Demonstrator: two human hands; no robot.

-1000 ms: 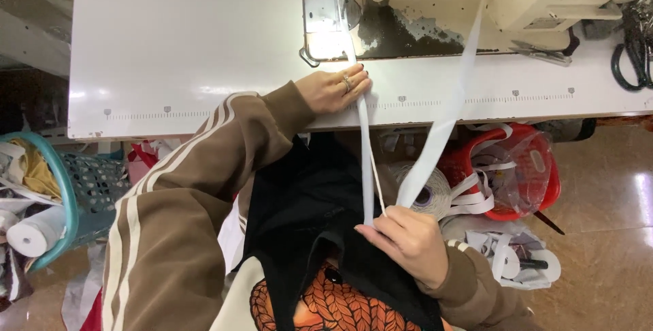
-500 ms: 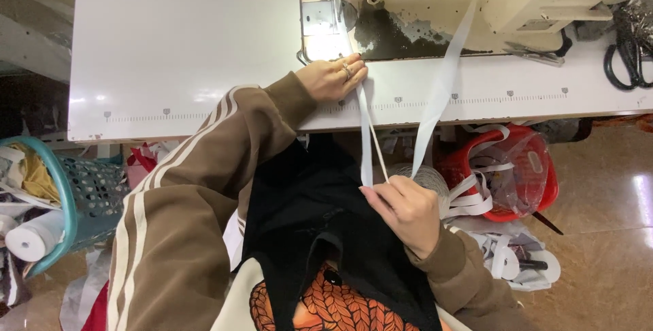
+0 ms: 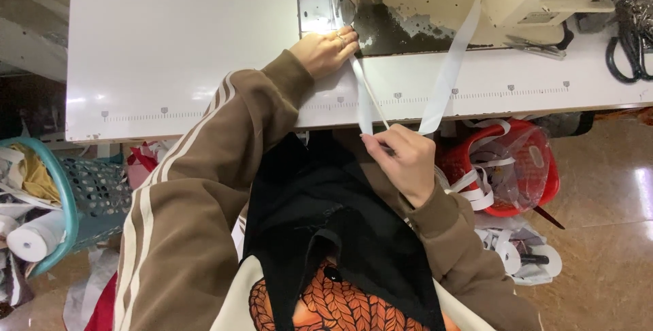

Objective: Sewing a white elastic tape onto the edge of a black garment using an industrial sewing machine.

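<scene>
The left hand (image 3: 326,51) is pinching the white tape (image 3: 365,103) on the worktop (image 3: 183,38); the right hand (image 3: 403,161) is clamping its near loop — soft, light, probably slippery, best gripped flat.

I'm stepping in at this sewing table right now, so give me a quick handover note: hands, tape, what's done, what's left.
Left hand: on the table, pinning one end of the white tape beside the sewing machine.
Right hand: below the table edge, pinching the tape where it folds; the other run rises to the machine.
Done: tape held taut between both hands.
Left: no stitching can be seen yet; the tape is not under the needle.
Nearby: red basket of tape scraps on the right.
</scene>
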